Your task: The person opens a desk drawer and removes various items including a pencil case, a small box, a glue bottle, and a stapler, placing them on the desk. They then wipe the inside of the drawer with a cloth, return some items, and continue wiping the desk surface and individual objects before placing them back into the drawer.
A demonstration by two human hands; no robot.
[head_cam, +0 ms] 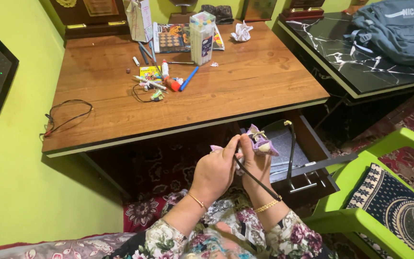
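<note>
Below desk edge: 2 hands, L [215, 169] + R [255, 160], pinch 1 purple flower [261, 143].

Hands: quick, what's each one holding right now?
Left hand: closed, fingers pinching the small purple fabric flower.
Right hand: closed on the same flower from beneath.

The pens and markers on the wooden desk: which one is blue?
The blue pen lies slanted below the tall marker box, right of the red-tipped glue tube. The others look grey, white or multicoloured.
</note>
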